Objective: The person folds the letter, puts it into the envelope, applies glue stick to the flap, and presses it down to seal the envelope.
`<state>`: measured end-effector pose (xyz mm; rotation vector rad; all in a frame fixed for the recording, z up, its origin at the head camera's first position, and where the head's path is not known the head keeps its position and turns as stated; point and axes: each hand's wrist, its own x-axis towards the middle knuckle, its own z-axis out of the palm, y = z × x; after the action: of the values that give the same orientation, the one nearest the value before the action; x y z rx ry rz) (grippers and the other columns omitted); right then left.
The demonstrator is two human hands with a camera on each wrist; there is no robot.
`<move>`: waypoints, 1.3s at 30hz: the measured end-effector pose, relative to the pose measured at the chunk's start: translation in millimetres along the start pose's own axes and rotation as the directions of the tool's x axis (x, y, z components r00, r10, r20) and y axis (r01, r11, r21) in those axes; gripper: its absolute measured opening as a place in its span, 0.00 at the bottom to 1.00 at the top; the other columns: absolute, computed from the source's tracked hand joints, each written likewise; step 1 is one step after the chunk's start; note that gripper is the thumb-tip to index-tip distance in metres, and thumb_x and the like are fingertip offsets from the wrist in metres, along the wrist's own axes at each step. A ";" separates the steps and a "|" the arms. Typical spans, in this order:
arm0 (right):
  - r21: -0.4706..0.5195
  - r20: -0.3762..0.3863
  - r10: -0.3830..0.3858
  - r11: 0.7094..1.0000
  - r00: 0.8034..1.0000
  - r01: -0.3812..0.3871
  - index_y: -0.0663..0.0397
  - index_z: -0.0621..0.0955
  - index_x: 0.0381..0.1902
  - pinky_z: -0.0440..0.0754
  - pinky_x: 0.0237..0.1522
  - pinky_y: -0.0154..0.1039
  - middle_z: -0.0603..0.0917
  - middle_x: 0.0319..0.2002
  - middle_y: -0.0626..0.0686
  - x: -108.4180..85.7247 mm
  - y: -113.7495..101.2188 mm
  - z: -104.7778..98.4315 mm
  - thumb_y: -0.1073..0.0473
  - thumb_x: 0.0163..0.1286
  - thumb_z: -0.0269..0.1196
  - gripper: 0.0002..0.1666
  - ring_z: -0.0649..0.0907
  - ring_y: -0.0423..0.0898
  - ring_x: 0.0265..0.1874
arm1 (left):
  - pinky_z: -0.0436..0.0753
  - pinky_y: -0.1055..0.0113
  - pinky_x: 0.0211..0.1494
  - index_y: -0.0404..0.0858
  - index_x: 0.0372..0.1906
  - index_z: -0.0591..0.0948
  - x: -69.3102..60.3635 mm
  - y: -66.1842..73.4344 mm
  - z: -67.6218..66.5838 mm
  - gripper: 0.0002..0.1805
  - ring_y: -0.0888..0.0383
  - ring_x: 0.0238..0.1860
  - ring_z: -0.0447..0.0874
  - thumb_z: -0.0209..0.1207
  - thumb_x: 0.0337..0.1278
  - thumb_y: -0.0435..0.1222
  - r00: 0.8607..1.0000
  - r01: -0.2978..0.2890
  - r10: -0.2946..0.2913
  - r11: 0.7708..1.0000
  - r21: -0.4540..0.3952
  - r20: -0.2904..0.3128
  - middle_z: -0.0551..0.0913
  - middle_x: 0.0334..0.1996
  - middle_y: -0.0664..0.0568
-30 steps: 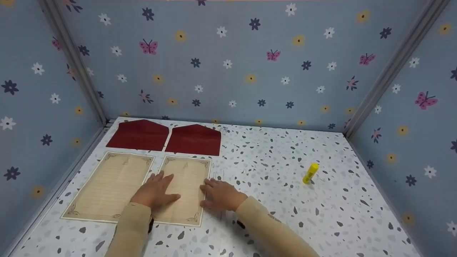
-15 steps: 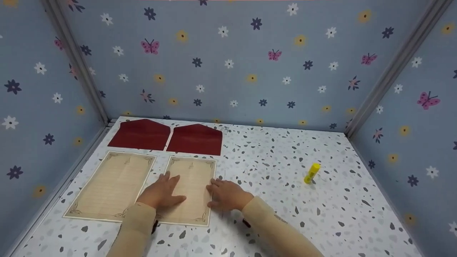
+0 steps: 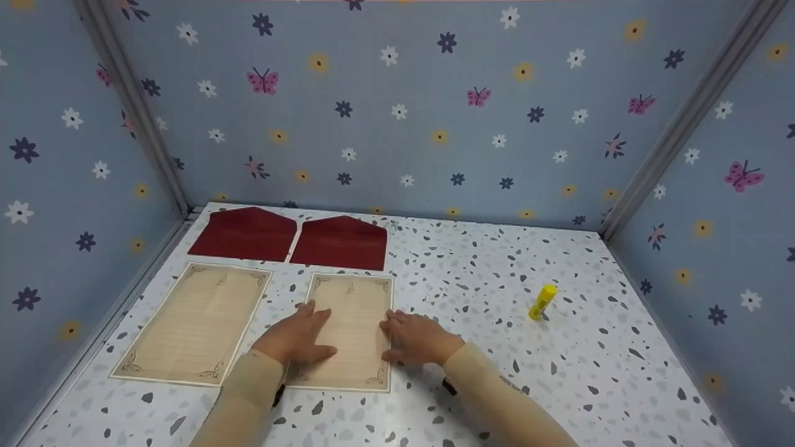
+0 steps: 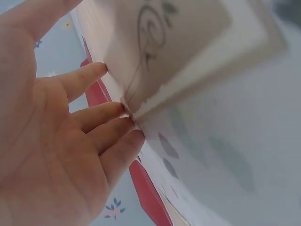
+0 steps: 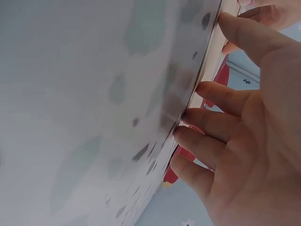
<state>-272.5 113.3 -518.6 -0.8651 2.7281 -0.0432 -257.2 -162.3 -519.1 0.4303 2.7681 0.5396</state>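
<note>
A cream sheet of letter paper (image 3: 357,329) with a scrolled border lies flat between both hands. The left hand (image 3: 297,335) rests on its left side, thumb and forefinger spread over the sheet; in the left wrist view, the fingertips (image 4: 136,136) touch down at the paper's edge. At the right edge is the right hand (image 3: 422,337), its fingertips (image 5: 188,115) touching that edge in the right wrist view. Neither hand grips anything. A second matching letter sheet (image 3: 192,323) lies to the left, apart from the first.
Two dark red envelopes, a left envelope (image 3: 245,234) and a right envelope (image 3: 340,243), lie behind the sheets with flaps pointing back. A yellow glue stick (image 3: 543,302) stands on the right of the speckled table (image 3: 484,267). Flowered panels (image 3: 397,124) enclose the back and sides.
Both hands have slid the right-hand letter sheet to the right, widening the gap between it and the left sheet. The envelopes and glue stick stay in place.
</note>
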 end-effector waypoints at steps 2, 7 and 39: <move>0.013 0.007 0.012 1.000 1.000 -0.012 0.46 0.68 0.75 0.64 0.71 0.49 0.59 0.77 0.54 -3.3 5.1 0.1 0.34 0.71 0.59 0.41 0.64 0.53 0.73 | 0.62 0.39 0.70 0.36 0.76 0.63 1.6 3.8 0.6 0.46 0.35 0.76 0.50 0.67 0.59 0.52 1.000 -0.014 0.014 1.000 -0.006 0.007 0.52 0.76 0.32; 0.051 0.012 0.032 0.998 0.999 -0.032 0.47 0.68 0.75 0.62 0.71 0.48 0.58 0.77 0.54 -12.7 18.3 0.1 0.37 0.71 0.60 0.40 0.63 0.53 0.73 | 0.58 0.45 0.74 0.37 0.76 0.64 5.2 12.0 3.4 0.45 0.39 0.77 0.49 0.67 0.59 0.51 0.998 -0.057 0.057 0.998 -0.007 0.016 0.53 0.77 0.35; 0.287 0.046 0.155 0.944 0.987 -0.162 0.40 0.65 0.77 0.60 0.72 0.55 0.57 0.78 0.51 -63.5 86.3 0.5 0.41 0.70 0.64 0.41 0.62 0.54 0.74 | 0.58 0.44 0.74 0.42 0.78 0.62 33.4 72.0 22.2 0.45 0.43 0.78 0.47 0.63 0.61 0.56 0.991 -0.123 0.121 0.992 0.025 0.049 0.51 0.78 0.39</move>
<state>-271.0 220.3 -512.6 -0.5587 2.6679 -0.3879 -263.5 -80.2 -517.2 0.6139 2.7191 0.5126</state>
